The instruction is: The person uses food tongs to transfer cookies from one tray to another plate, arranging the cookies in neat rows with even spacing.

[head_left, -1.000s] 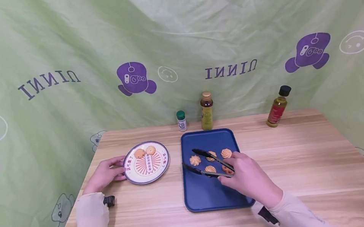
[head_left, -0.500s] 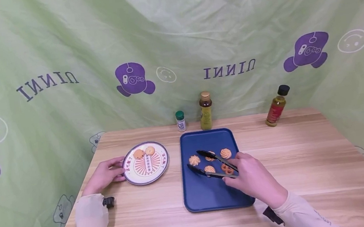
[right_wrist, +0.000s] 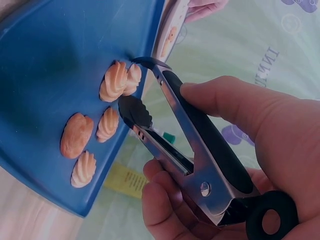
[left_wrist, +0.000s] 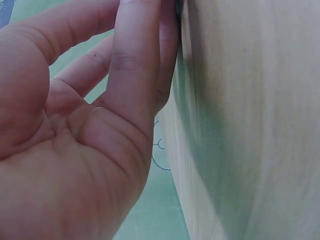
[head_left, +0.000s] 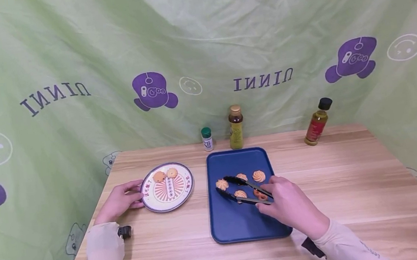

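1. Gripping the tongs firmly, the right hand has its thumb along one handle and its fingers bent round the other; the two black tips stand apart, low over the blue tray.

2. Four swirled cookies and a pretzel lie on that tray; one cookie sits just beside the tips at the left, another shows between the arms of the tongs, and the pretzel is nearest the hand; whether the tips touch anything, nobody can tell from here.

3. Over on the other side, the left hand is at the rim of the round plate, fingers loosely extended and touching the edge; any grip underneath is hidden.

4. Two more cookies rest side by side on the plate's far half; plate and tray stand apart on the wooden table.

5. Along the back, a green-capped shaker and a tan-capped bottle stand near each other; a black-capped bottle is well off to the right; green cloth hangs behind.
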{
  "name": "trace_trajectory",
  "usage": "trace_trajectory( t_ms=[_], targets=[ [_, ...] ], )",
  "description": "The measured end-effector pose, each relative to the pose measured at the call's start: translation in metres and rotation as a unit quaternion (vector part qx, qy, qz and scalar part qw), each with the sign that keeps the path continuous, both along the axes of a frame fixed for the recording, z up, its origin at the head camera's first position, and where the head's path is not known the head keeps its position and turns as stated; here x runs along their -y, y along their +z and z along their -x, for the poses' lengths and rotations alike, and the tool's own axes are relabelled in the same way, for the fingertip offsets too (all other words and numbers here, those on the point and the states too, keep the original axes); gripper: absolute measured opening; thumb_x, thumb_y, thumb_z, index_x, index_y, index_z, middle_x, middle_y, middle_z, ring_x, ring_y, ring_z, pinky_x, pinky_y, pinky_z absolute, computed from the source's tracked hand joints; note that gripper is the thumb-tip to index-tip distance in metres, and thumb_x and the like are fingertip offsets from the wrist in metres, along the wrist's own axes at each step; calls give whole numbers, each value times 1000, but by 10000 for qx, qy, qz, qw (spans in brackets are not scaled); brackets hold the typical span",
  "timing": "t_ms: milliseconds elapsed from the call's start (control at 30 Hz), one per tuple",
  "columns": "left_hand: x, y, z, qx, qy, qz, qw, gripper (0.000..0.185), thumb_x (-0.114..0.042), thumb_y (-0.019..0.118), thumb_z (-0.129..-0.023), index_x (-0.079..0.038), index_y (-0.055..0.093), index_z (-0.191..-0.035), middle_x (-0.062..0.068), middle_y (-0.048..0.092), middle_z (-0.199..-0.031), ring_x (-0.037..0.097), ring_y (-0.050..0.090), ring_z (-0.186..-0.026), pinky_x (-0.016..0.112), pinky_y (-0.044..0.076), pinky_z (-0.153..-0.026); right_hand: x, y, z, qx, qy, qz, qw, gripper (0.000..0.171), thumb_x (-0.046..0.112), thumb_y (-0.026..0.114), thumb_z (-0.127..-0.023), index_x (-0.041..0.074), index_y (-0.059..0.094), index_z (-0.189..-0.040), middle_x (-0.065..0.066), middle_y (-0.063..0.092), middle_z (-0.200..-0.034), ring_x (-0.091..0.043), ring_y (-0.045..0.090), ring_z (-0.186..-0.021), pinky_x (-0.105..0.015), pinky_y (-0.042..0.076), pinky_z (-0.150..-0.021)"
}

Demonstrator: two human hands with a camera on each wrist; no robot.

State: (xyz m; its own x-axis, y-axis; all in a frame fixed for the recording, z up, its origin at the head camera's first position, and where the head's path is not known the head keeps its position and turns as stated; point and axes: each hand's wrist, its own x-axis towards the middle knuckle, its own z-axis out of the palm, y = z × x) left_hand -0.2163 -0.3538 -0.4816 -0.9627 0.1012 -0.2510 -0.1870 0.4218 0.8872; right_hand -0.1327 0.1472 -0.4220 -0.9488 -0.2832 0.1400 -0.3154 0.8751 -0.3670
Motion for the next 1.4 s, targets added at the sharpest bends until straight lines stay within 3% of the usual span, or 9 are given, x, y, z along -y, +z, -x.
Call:
trace_trajectory(
  t_ms=[400, 900, 1133, 1400],
  targets=[
    [0, 2, -1, -37, -63, 54, 10000, 63, 10, 63, -107, 17, 38, -164, 39, 53, -142, 10, 75, -88, 31, 75, -84, -2, -2, 2, -101, 102, 103, 9998, 38, 24, 92, -87, -2, 86, -114, -7, 64, -86, -14, 47, -68, -23, 39, -53],
    [0, 1, -2, -25, 15, 30, 10000, 63, 8, 65, -107, 15, 41, -164, 38, 55, -141, 12, 76, -87, 31, 75, -84, -3, -2, 8, -63, 114, 296, 9995, 33, 23, 91, -88, 0, 86, -111, -5, 59, -82, -14, 47, -66, -22, 40, -52],
    [-1, 1, 0, 36, 75, 84, 9999, 63, 7, 65, -107, 13, 41, -165, 37, 54, -144, 13, 76, -88, 30, 75, -84, 2, 3, 13, -118, 178, 296, 9993, 18, 23, 88, -90, 6, 83, -95, -4, 59, -81, -14, 48, -67, -23, 40, -53],
    [-1, 2, -1, 54, 108, 135, 9998, 63, 6, 66, -107, 12, 41, -165, 35, 54, -145, 12, 75, -89, 30, 75, -83, 16, 11, 18, -250, 248, 377, 9987, 31, 24, 90, -89, 0, 85, -109, -3, 59, -82, -14, 46, -66, -22, 37, -52]
  ],
)
